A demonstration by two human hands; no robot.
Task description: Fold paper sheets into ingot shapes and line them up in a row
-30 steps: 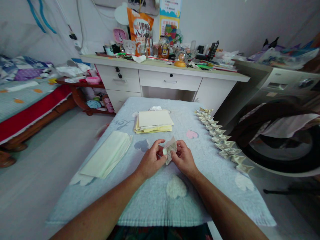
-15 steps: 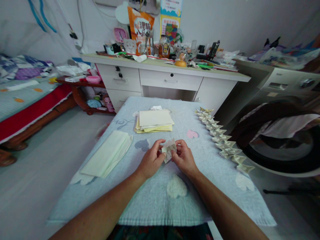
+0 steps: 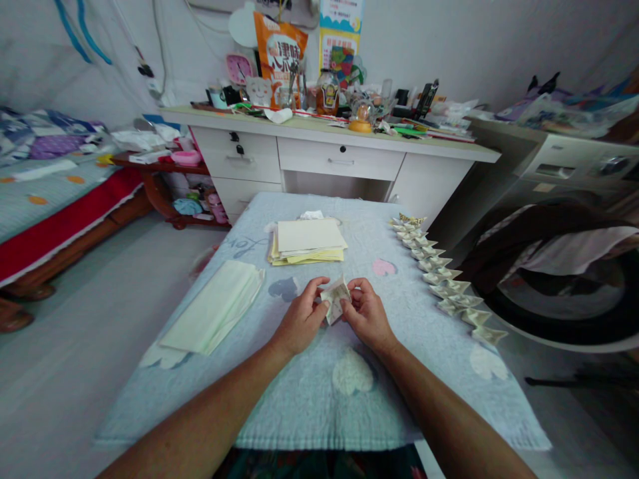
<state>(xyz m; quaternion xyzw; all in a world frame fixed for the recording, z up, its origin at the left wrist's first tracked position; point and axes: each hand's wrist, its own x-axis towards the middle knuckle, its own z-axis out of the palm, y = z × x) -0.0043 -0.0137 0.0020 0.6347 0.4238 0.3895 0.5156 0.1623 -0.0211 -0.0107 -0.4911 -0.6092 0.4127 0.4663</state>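
In the head view, the left hand (image 3: 303, 318) and the right hand (image 3: 368, 314) both pinch a small folded paper (image 3: 336, 301) between them, above the blue cloth (image 3: 299, 406). A paper pile (image 3: 310, 238) lies behind it; folded paper boats (image 3: 442, 273) line up on the right.

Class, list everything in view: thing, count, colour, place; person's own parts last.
Heart-patterned fabric cloth: one, light blue, foreground centre
Small folded paper: one, off-white, held over the cloth
Rectangular paper stack: one, cream and yellow, cloth's far side
Long paper pile: one, pale green, cloth's left
Pointed folded-paper row: one, off-white, cloth's right
Drawered desk: one, white, background centre
Printed packet: one, orange, desk's back
Labelled jar: one, amber, desk's middle
Small clutter: uncountable, mixed colours, desktop
Front-loading washing machine: one, grey, right
Wooden bed: one, green and red, left
Low side table: one, reddish-brown, beside bed
Left hand and right hand: two, bare, holding small folded paper
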